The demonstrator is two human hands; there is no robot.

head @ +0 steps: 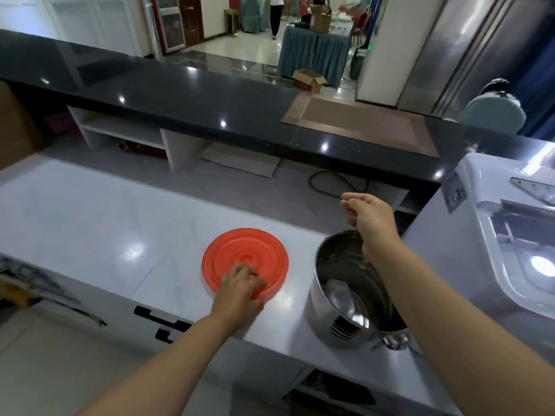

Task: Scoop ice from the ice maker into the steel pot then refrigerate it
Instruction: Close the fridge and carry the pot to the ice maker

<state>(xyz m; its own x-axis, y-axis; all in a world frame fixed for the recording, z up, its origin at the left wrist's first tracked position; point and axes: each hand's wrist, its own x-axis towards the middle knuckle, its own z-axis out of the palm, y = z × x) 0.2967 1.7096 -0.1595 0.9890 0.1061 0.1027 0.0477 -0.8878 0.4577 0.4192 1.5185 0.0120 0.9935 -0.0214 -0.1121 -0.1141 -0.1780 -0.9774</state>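
Two hands are at work over a white tabletop (pixel 105 220) that carries three things: one orange lid (pixel 240 250), one steel pot (pixel 336 265) and one white ice maker (pixel 480 181). The lid lies flat near the middle of the tabletop, with the pot standing upright just to its right, apart from it, and the ice maker just beside the pot at the right edge of the view. The left hand (pixel 240 291) sits on the near rim of the lid, fingers bent over the top and thumb at the edge, gripping it, though the hand is blurred. The right hand (pixel 368 217) hangs in the air above the far rim of the pot, its fingers loosely curled and holding nothing, the forearm crossing over the pot's mouth. The pot is uncovered; a pale shiny patch shows low inside it, and I cannot tell whether that is ice or a reflection. One handle shows at its near side. Beyond the tabletop runs one long black counter (pixel 180 94), and past that one open cardboard box (pixel 309 81) sits on the floor
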